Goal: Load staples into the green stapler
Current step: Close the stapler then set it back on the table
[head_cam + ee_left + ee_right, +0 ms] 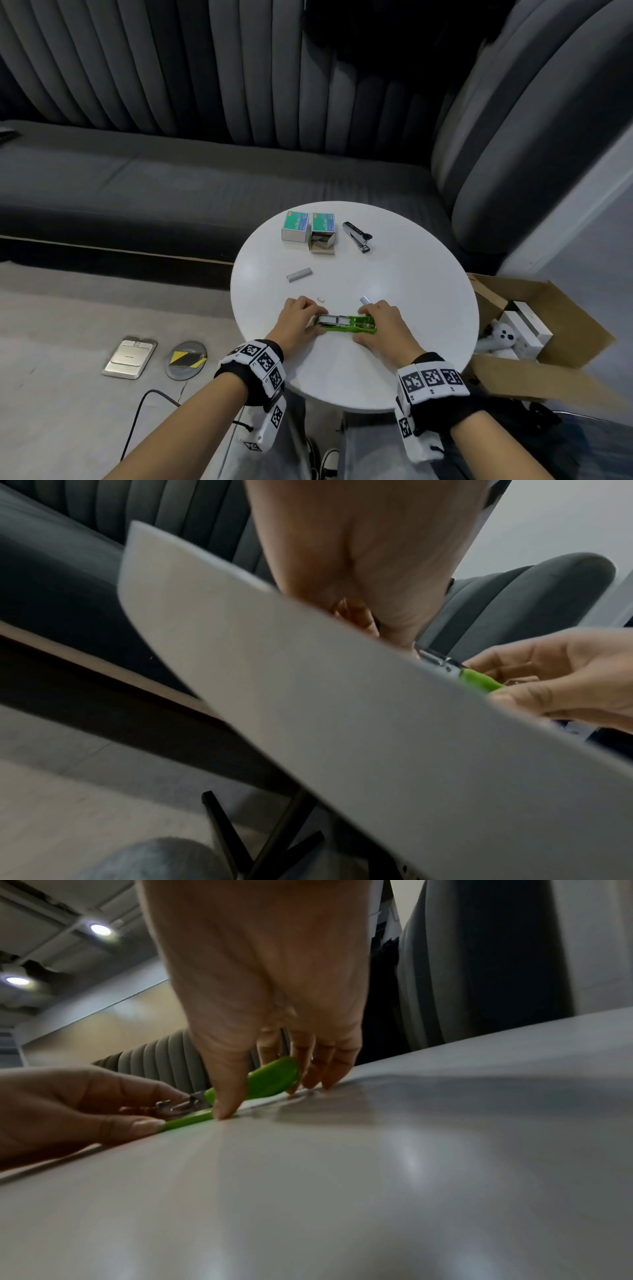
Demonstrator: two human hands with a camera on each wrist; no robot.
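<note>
**Green stapler held open at the lower centre of the desk**

The green stapler [346, 323] lies flat on the round white desk [411, 274], low in the middle of the head view, its metal channel showing along the top. My left hand [296, 317] pinches its metal end, a narrow grip between thumb and fingers. My right hand [380, 322] holds the green end, thumb on the near side, fingers on the far side, grip closed around it. A strip of staples [299, 274] lies apart, above my hands in the frame. Higher up sit two staple boxes [308, 228], the right one open, and just beside them a black stapler [358, 236].
</note>
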